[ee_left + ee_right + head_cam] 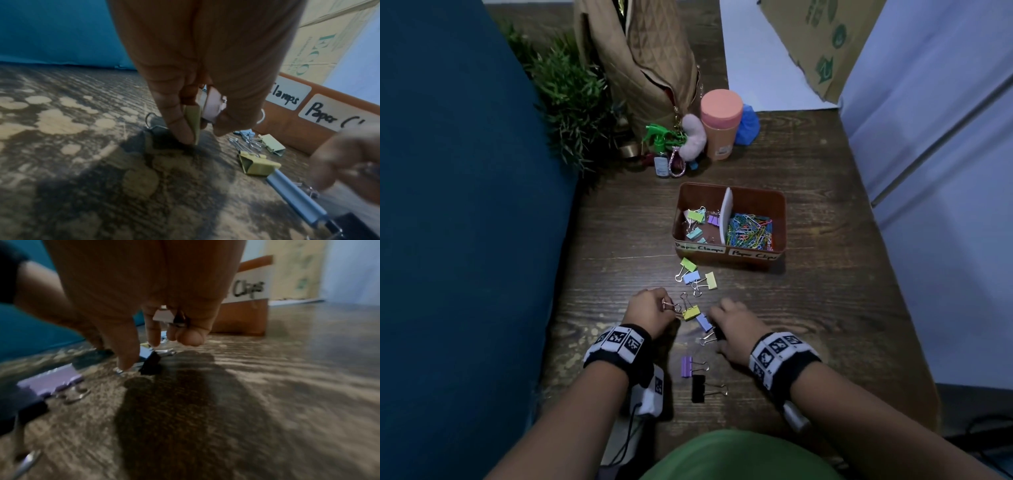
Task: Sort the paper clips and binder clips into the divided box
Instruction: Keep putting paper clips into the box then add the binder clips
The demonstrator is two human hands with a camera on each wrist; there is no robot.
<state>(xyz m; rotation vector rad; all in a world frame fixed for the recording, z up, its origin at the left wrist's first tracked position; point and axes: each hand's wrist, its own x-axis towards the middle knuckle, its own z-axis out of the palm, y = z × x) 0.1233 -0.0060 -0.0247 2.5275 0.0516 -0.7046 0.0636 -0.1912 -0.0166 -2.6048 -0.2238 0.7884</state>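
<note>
The brown divided box (779, 219) stands mid-table, with binder clips in its left compartment and coloured paper clips (750, 229) in its right. Loose binder clips lie before it: a green, blue and yellow group (695, 275), a yellow one (691, 312), a lilac-blue one (703, 322), a purple one (686, 366) and a black one (698, 389). My left hand (669, 306) pinches an olive-yellow binder clip (194, 123) and a pink one (213, 105). My right hand (717, 329) keeps a pale clip (163, 316) tucked in its curled fingers, while its forefinger touches a small black clip (151, 363) on the table.
A blue sofa side (465, 205) runs along the left edge of the wooden table (825, 291). Behind the box stand a pink-lidded tumbler (720, 123), a green spray bottle (659, 140), a quilted bag (640, 61) and a plant (568, 92). A cardboard sheet (822, 41) leans at the back right.
</note>
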